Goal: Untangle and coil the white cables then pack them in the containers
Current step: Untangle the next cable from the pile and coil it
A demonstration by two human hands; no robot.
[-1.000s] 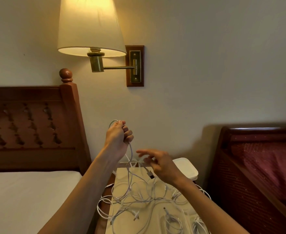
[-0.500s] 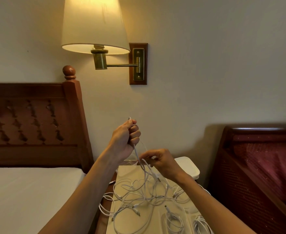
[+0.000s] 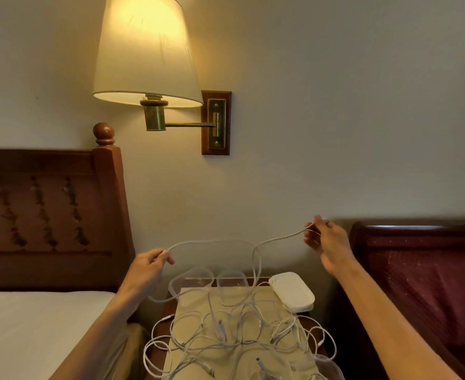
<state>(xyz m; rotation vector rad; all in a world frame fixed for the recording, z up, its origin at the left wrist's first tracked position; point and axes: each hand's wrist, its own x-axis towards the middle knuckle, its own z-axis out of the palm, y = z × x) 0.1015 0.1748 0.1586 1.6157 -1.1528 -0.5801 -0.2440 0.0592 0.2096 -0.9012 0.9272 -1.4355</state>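
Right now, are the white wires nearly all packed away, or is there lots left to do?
Lots left. Done: apparently nothing; no cable is visibly packed. In hand: one white cable, stretched between the left hand and right hand, with part still trailing into the pile. Left: the tangled heap of cables on the bedside table needs separating, coiling and packing; the white lidded container is shut.

cables [image 3: 227, 329]: thin white plastic, smooth, slightly glossy
headboard [image 3: 47, 215]: dark carved wood, polished sheen
lampshade [image 3: 146, 48]: cream cloth, matt
lamp arm [image 3: 187, 124]: brass-look metal, dull shine
container lid [image 3: 293, 292]: white plastic, matt
bed sheet [image 3: 33, 325]: white cloth, finely textured
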